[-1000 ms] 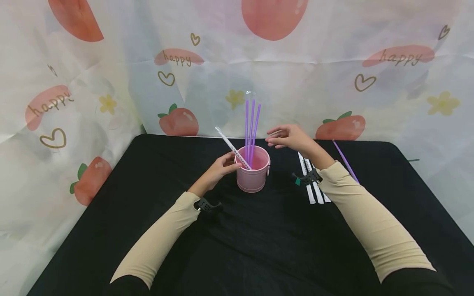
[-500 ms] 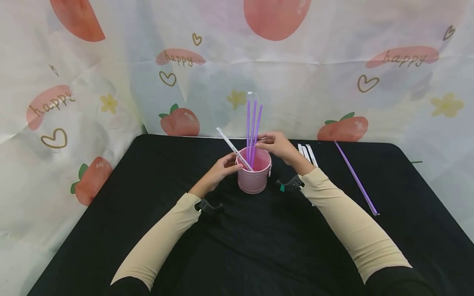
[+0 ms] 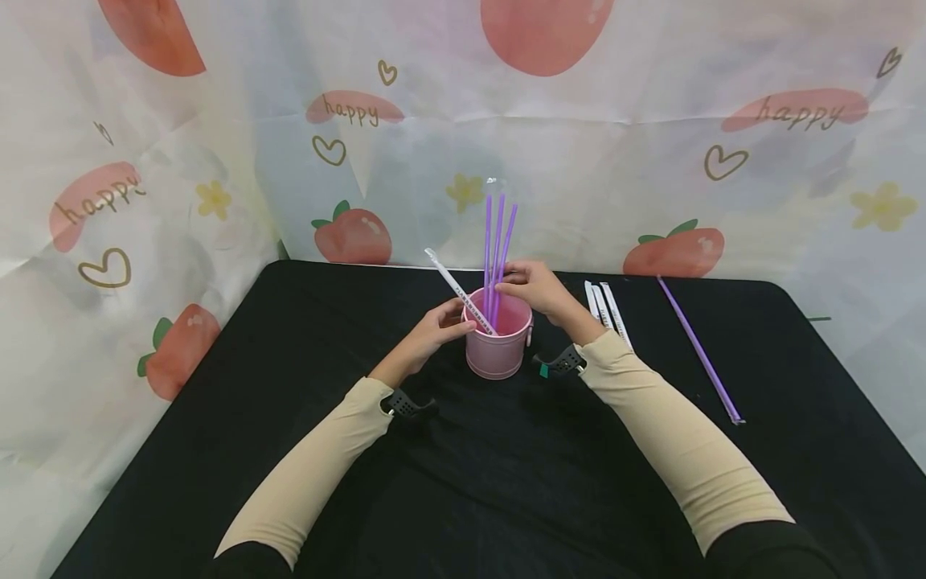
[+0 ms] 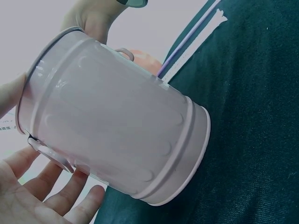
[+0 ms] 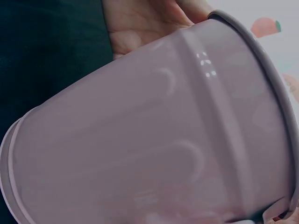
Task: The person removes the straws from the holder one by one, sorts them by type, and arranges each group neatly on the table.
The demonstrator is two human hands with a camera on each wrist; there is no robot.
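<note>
A pink bucket [image 3: 494,354] stands upright on the black tablecloth. My left hand [image 3: 427,338] holds it at the left side, its thumb at the rim; in the left wrist view the fingers [image 4: 70,196] lie beside the bucket wall near a small handle [image 4: 51,156]. Several purple straws [image 3: 499,233] in clear wrappers rise from the bucket. One white straw with dark print [image 3: 457,289] leans left in it. My right hand [image 3: 538,289] pinches the purple straws just above the rim; exactly how many is hidden. The bucket fills most of the right wrist view.
Several white printed straws [image 3: 610,310] lie on the cloth right of the bucket, partly behind the right forearm. A purple wrapped straw [image 3: 698,346] lies farther right. A fruit-patterned curtain [image 3: 550,177] hangs behind the table.
My right hand has come left and down from beside the bucket to the purple straws and taken hold there. The left hand has stayed on the bucket.
</note>
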